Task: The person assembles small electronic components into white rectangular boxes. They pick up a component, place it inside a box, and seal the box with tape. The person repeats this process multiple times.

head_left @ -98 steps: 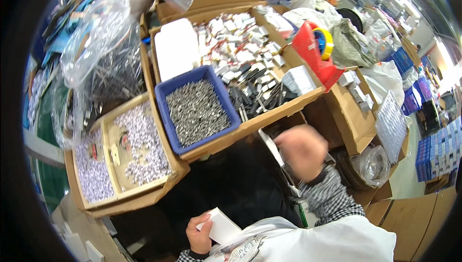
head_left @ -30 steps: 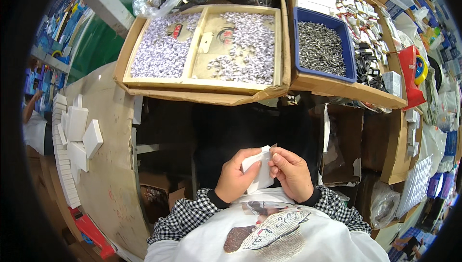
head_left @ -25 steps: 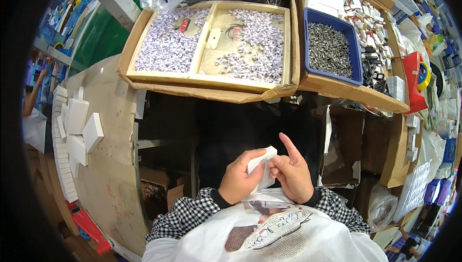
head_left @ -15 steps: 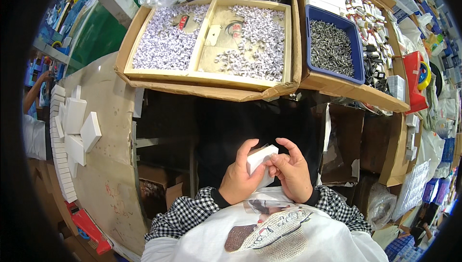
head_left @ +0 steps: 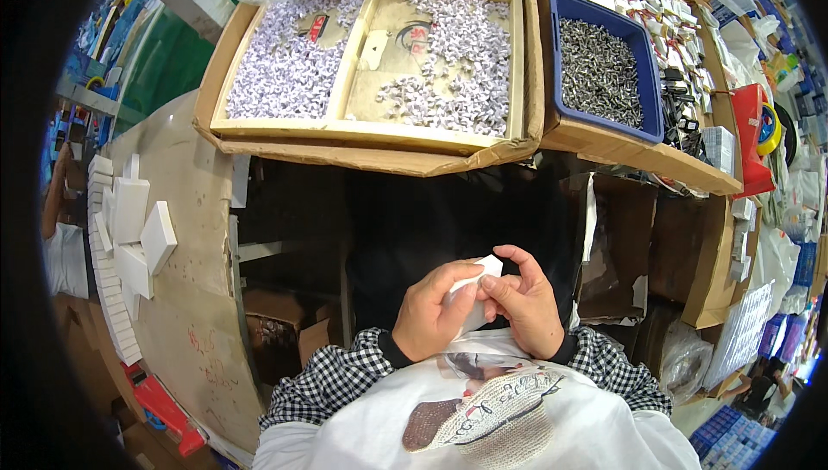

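A small white box (head_left: 476, 319) is held close in front of my shirt, between both hands. Around its left side my left hand (head_left: 429, 315) is closed, thumb on the near face and fingers over the upper edge. My right hand (head_left: 528, 306) pinches the box's right upper corner between thumb and curled fingers, its index finger raised in an arch. The fingers cover much of the box, so I cannot tell whether its end flap is open. On the tan table (head_left: 194, 272) to the left lie several similar white boxes (head_left: 132, 209), loose beside a long stacked row.
Ahead sits a divided wooden tray (head_left: 358, 65) of small white pieces inside a cardboard carton. Right of it, a blue bin (head_left: 653, 82) holds small metal parts. Red tape dispensers stand at the far right (head_left: 752, 138) and lower left (head_left: 168, 414). Open cartons (head_left: 617, 246) sit below.
My left fingers have come down from a raised position onto the box's upper edge. The right hand keeps nearly the same pinch. The view has shifted slightly.
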`<state>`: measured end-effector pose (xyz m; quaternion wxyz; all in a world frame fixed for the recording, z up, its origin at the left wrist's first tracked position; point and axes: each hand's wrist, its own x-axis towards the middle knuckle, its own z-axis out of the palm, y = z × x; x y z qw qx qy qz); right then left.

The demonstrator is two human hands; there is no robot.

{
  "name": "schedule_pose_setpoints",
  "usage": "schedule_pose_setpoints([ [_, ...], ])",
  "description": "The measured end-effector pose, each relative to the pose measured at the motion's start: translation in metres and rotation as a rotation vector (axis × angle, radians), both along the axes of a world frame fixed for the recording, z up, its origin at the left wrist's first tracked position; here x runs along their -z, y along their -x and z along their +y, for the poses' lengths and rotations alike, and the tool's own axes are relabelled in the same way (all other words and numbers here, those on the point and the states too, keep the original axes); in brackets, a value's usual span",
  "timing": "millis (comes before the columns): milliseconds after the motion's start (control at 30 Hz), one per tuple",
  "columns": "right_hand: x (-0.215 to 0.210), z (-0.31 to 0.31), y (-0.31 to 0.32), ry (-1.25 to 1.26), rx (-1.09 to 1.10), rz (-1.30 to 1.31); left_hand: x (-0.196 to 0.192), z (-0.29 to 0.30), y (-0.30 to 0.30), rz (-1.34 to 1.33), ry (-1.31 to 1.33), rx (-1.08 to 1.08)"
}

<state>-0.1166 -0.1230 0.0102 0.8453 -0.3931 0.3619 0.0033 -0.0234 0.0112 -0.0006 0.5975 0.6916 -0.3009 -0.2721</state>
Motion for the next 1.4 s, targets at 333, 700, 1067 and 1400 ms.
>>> schedule_pose_setpoints([
  [333,0.003,-0.002,0.008,0.075,-0.363,0.110,0.001,-0.004,0.004,0.217,-0.124,-0.126],
  [700,-0.030,-0.016,-0.025,0.346,-0.427,-0.122,-0.070,0.064,-0.065,0.083,0.074,-0.297],
  [1067,-0.018,-0.015,-0.038,0.414,-0.609,-0.161,-0.142,0.196,-0.159,-1.056,-0.601,-0.982],
  [1400,-0.119,-0.101,-0.086,1.268,-0.656,-0.541,-0.086,0.064,-0.095,-0.370,0.015,-0.681],
])
